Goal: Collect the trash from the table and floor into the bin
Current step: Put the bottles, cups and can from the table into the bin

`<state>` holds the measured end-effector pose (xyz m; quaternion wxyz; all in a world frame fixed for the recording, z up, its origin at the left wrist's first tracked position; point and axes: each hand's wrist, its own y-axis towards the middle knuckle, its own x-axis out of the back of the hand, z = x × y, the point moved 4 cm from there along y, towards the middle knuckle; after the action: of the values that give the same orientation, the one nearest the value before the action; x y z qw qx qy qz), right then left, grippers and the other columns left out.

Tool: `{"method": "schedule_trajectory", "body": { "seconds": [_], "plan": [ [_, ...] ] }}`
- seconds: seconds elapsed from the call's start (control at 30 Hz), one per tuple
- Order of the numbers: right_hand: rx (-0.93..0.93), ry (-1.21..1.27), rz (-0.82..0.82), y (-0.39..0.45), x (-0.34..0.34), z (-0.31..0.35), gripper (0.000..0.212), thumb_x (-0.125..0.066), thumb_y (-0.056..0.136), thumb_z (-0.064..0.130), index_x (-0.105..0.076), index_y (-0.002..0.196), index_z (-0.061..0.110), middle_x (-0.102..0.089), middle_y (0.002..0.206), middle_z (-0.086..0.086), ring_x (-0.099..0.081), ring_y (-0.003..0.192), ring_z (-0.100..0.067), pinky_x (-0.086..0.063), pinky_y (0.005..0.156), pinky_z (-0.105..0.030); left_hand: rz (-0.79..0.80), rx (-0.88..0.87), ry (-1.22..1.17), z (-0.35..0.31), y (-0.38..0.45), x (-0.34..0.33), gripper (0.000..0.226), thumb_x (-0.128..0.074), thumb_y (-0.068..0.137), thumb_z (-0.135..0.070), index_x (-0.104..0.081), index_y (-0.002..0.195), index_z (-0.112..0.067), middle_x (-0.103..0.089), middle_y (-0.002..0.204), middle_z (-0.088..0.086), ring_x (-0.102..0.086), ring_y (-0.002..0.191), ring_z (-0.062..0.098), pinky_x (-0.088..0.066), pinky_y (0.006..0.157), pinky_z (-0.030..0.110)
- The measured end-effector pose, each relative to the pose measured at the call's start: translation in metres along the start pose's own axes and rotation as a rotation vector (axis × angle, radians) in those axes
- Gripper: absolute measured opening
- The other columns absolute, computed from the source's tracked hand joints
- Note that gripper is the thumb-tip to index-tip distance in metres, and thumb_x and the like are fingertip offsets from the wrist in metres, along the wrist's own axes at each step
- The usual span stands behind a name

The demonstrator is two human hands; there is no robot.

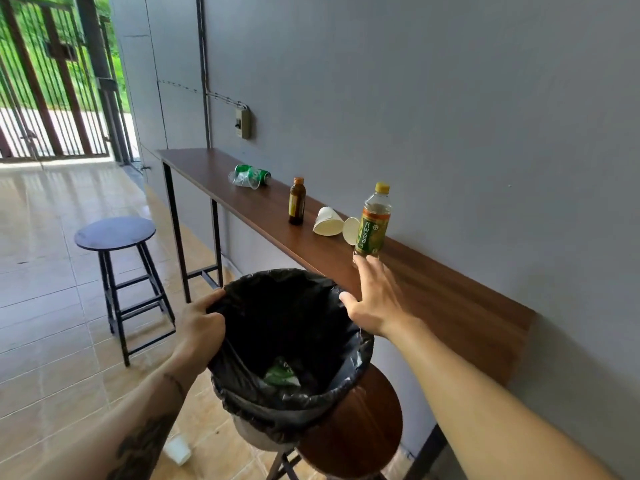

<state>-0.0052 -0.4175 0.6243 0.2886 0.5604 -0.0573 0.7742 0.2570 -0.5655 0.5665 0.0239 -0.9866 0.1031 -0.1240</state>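
Observation:
My left hand (199,327) grips the rim of a bin (263,434) lined with a black bag (242,348), held up beside the table; green trash lies at its bottom. My right hand (375,297) is open, fingers spread, its tips just below a yellow-capped plastic bottle (374,220) that stands on the narrow wooden table (450,299). Two white paper cups (327,221) lie on their sides next to the bottle. Further along stand a small brown glass bottle (297,201) and a green can with a crushed clear plastic cup (249,175).
A brown round stool (356,431) stands under the bin, a dark round stool (116,233) further left on the tiled floor. A white cup (177,450) lies on the floor near my left forearm. The grey wall runs along the table; a barred gate is far left.

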Motion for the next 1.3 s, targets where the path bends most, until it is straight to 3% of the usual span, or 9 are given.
{"method": "schedule_trajectory", "body": {
  "seconds": [0.13, 0.3, 0.43, 0.57, 0.73, 0.87, 1.07, 1.2, 1.3],
  "plan": [
    [-0.120, 0.090, -0.096, 0.039, 0.012, -0.040, 0.091, -0.058, 0.082, 0.042, -0.009, 0.156, 0.018, -0.030, 0.153, -0.011, -0.031, 0.140, -0.032, -0.032, 0.114, -0.049, -0.001, 0.019, 0.085, 0.002, 0.010, -0.003, 0.071, -0.040, 0.076, 0.010, -0.068, 0.125, -0.033, -0.072, 0.110, 0.006, -0.068, 0.085, 0.026, -0.057, 0.069, 0.037],
    [-0.148, 0.203, -0.162, 0.083, 0.015, -0.065, 0.092, -0.062, 0.086, 0.032, -0.006, 0.156, 0.012, -0.033, 0.151, -0.019, -0.037, 0.136, -0.036, -0.032, 0.111, -0.045, -0.073, 0.029, 0.103, 0.010, 0.013, -0.004, 0.074, -0.042, 0.065, 0.004, -0.072, 0.111, -0.046, -0.074, 0.113, 0.000, -0.069, 0.099, 0.025, -0.057, 0.092, 0.047],
    [-0.148, 0.413, -0.193, 0.115, 0.014, -0.070, 0.090, -0.069, 0.082, 0.029, -0.015, 0.153, 0.015, -0.043, 0.143, -0.018, -0.047, 0.128, -0.036, -0.042, 0.107, -0.050, -0.125, 0.009, 0.092, 0.001, 0.002, -0.009, 0.072, -0.043, 0.069, 0.008, -0.073, 0.118, -0.037, -0.073, 0.112, 0.000, -0.067, 0.102, 0.027, -0.057, 0.092, 0.048],
    [-0.204, 0.590, -0.210, 0.133, 0.012, -0.070, 0.080, -0.070, 0.087, 0.023, -0.021, 0.150, 0.014, -0.047, 0.139, -0.017, -0.052, 0.124, -0.034, -0.043, 0.101, -0.041, -0.175, 0.014, 0.084, -0.008, -0.009, -0.016, 0.071, -0.041, 0.073, 0.012, -0.073, 0.119, -0.031, -0.072, 0.109, -0.003, -0.066, 0.099, 0.022, -0.058, 0.090, 0.041],
    [-0.066, 0.386, -0.203, 0.139, 0.016, -0.051, 0.053, -0.070, 0.084, 0.028, -0.038, 0.123, 0.013, -0.058, 0.113, -0.013, -0.058, 0.104, -0.036, -0.045, 0.081, -0.038, -0.213, 0.012, 0.088, -0.011, -0.015, -0.015, 0.072, -0.041, 0.072, 0.009, -0.073, 0.118, -0.035, -0.072, 0.109, -0.008, -0.065, 0.099, 0.015, -0.056, 0.086, 0.030],
    [0.150, 0.482, -0.096, 0.121, 0.023, 0.008, 0.044, -0.071, 0.079, 0.031, -0.041, 0.111, 0.027, -0.061, 0.098, 0.002, -0.061, 0.085, -0.023, -0.047, 0.080, -0.035, -0.255, 0.014, 0.058, -0.014, -0.014, -0.010, 0.070, -0.041, 0.075, 0.013, -0.072, 0.116, -0.034, -0.068, 0.101, -0.016, -0.062, 0.092, 0.007, -0.043, 0.065, 0.003],
    [0.356, 0.379, 0.310, 0.067, -0.022, 0.086, 0.045, -0.069, 0.076, 0.041, -0.043, 0.111, 0.033, -0.064, 0.093, 0.008, -0.064, 0.081, -0.016, -0.052, 0.076, -0.034, -0.318, 0.017, 0.004, -0.006, -0.007, 0.008, 0.070, -0.041, 0.075, 0.013, -0.069, 0.127, -0.025, -0.066, 0.107, -0.009, -0.061, 0.094, 0.011, -0.041, 0.064, 0.005],
    [0.392, 0.047, 0.476, 0.038, -0.081, 0.104, 0.047, -0.065, 0.074, 0.042, -0.037, 0.110, 0.031, -0.062, 0.097, -0.001, -0.063, 0.086, -0.030, -0.048, 0.074, -0.038, -0.349, 0.021, -0.048, -0.001, 0.004, 0.028, 0.070, -0.042, 0.073, 0.012, -0.070, 0.125, -0.025, -0.070, 0.110, -0.003, -0.064, 0.097, 0.019, -0.051, 0.071, 0.016],
    [0.364, -0.131, 0.523, 0.031, -0.105, 0.116, 0.048, -0.064, 0.074, 0.038, -0.036, 0.111, 0.026, -0.061, 0.103, -0.006, -0.062, 0.095, -0.037, -0.044, 0.073, -0.039, -0.331, 0.055, -0.103, 0.004, 0.020, 0.047, 0.071, -0.040, 0.070, 0.009, -0.071, 0.124, -0.026, -0.071, 0.113, 0.001, -0.066, 0.099, 0.024, -0.059, 0.086, 0.038]
  ]
}}
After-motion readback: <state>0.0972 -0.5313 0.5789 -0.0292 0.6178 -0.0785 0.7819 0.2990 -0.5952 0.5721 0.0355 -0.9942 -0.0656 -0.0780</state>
